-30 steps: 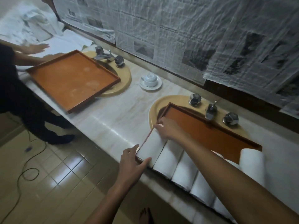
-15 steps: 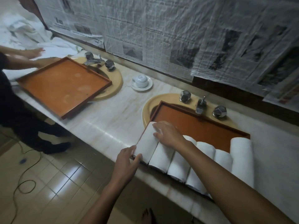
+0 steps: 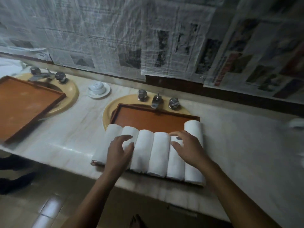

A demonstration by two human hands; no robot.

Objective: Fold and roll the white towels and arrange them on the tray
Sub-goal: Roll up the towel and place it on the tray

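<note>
Several rolled white towels lie side by side along the front of the orange tray, which sits over a yellow sink. The rightmost roll reaches farther back than the others. My left hand is over the second roll from the left, fingers loosely curved and spread; it grips nothing. My right hand is over the fifth roll, fingers spread, its fingertips at the roll's top. I cannot tell whether either hand presses on the towels or only hovers. The back half of the tray is bare.
A second orange tray rests over the left sink. A white cup on a saucer stands between the sinks. Taps sit behind my tray. Newspaper covers the wall. Another person's feet stand on the floor at left.
My left hand left the near end of the leftmost roll and now sits over the second roll. My right hand moved right, from the leftmost roll to the fifth. The view swung right.
</note>
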